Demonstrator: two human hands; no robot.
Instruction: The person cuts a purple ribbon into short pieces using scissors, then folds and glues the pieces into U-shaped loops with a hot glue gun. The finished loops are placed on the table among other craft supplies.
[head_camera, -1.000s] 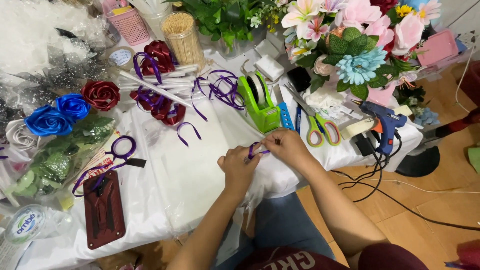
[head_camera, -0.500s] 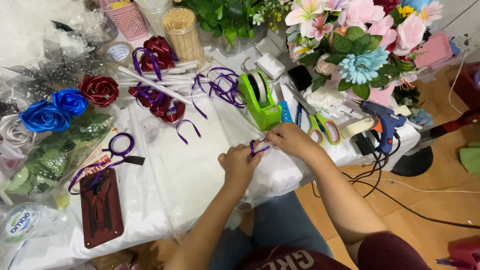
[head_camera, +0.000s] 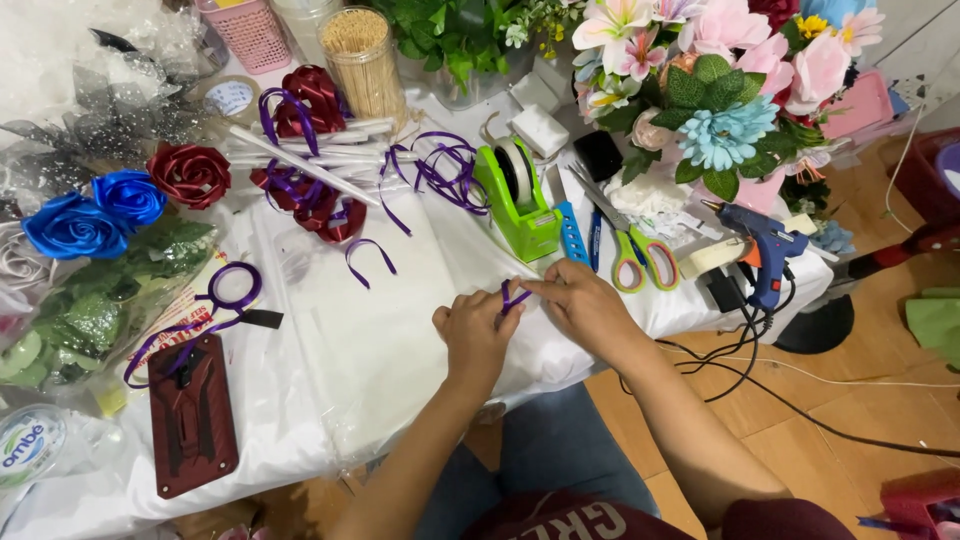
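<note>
My left hand (head_camera: 475, 335) and my right hand (head_camera: 580, 305) meet over the white cloth-covered table (head_camera: 380, 340), near its front edge. Between their fingertips they pinch a short piece of purple ribbon (head_camera: 510, 298), bent into a small loop. Just beyond my hands stand a green tape dispenser (head_camera: 520, 200) and green-handled scissors (head_camera: 640, 255). More purple ribbon pieces (head_camera: 440, 170) lie further back by white sticks (head_camera: 300, 160).
Blue and red ribbon roses (head_camera: 130, 195) lie at the left. A dark red phone case (head_camera: 190, 415) sits front left with a purple ribbon spool (head_camera: 232, 290). A blue glue gun (head_camera: 765, 250), its cable, and an artificial flower bouquet (head_camera: 720, 90) fill the right. A toothpick jar (head_camera: 365, 60) stands at back.
Both hands stay at the same spot on the cloth, working the purple ribbon piece; the fingers have shifted slightly. The view has tilted a little.
</note>
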